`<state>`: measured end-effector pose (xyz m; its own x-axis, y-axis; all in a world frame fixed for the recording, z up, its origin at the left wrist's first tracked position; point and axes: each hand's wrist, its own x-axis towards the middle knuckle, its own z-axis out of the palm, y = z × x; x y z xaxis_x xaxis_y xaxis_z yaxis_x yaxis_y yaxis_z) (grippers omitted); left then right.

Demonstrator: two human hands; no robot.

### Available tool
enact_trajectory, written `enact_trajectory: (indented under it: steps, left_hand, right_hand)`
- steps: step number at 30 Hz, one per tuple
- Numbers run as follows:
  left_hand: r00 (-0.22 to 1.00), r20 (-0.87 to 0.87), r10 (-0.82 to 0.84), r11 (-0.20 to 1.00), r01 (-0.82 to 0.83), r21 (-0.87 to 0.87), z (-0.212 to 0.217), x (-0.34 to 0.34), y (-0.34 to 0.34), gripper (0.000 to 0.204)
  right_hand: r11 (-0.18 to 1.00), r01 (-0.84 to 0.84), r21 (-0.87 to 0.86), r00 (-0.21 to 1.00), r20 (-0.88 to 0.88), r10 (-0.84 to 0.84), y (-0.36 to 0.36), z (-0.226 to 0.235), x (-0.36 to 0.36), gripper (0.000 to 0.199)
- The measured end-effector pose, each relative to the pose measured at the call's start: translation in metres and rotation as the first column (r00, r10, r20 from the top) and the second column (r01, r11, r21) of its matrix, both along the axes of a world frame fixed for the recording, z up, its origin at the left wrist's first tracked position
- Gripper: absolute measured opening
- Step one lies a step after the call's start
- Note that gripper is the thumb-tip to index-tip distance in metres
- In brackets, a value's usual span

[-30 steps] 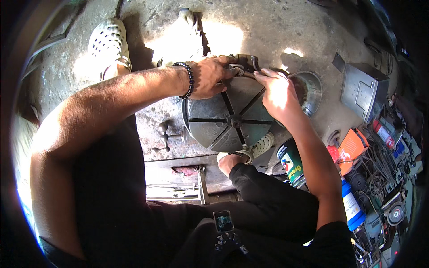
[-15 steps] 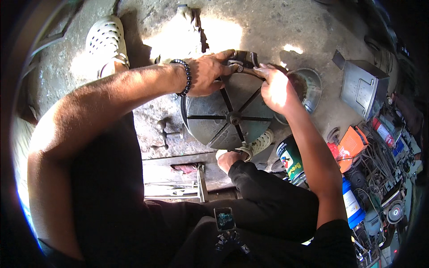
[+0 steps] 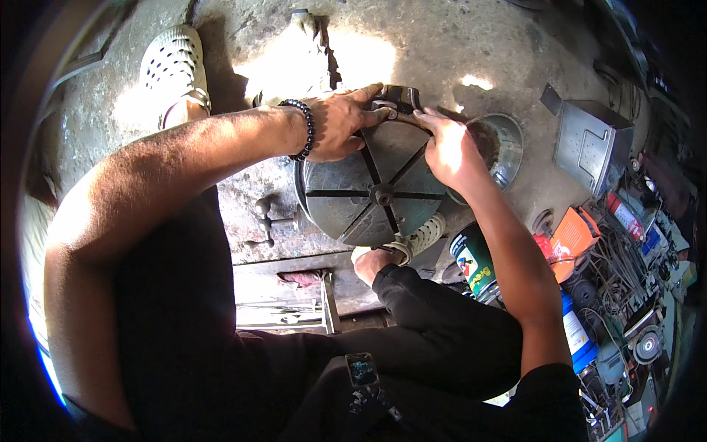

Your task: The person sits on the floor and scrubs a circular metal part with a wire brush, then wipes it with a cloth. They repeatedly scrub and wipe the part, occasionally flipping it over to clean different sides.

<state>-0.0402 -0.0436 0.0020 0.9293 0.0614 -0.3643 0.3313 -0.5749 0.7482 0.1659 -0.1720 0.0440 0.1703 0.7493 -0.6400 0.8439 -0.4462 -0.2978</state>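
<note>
Round metal plate with the spoke-like slots sits flat on the concrete floor, and everything else is easiest placed off it. Left hand lies over the plate's far-left rim, fingers spread and curled onto a small dark block at the far edge. Right hand is at the far-right rim, fingertips pinched on something thin next to that block, can't make out what. Metal bucket stands just right of the plate, a handled tool lies left of it, a green can is near its right side, and a foot in a white shoe is tucked against the near edge. My worry: both sets of fingers crowd that block, so if it slips or shifts they could get pinched.
</note>
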Motion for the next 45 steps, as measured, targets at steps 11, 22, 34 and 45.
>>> enact_trajectory:
  steps: [11,22,34,45]
  left_hand:
    - [0.999,0.031,-0.044,0.999,0.044,0.004,-0.002,0.006,0.004,0.061]
    - [0.999,0.037,0.013,1.0,-0.014,0.023,-0.003,0.006,-0.005,0.061]
    - [0.999,-0.033,-0.041,0.998,0.042,0.055,-0.003,0.006,-0.001,0.059]
    - [0.998,-0.058,-0.037,0.999,0.038,0.018,0.002,0.002,0.0,0.062]
  right_hand:
    - [0.882,-0.341,0.326,0.94,0.09,0.33,-0.009,-0.008,0.028,0.048]
    - [0.798,-0.421,0.431,0.907,0.178,0.382,-0.007,-0.013,0.03,0.031]
    - [0.989,-0.063,0.131,0.997,-0.032,0.068,0.009,-0.003,0.03,0.023]
    - [0.727,-0.39,0.566,0.909,0.11,0.402,-0.006,-0.012,0.027,0.022]
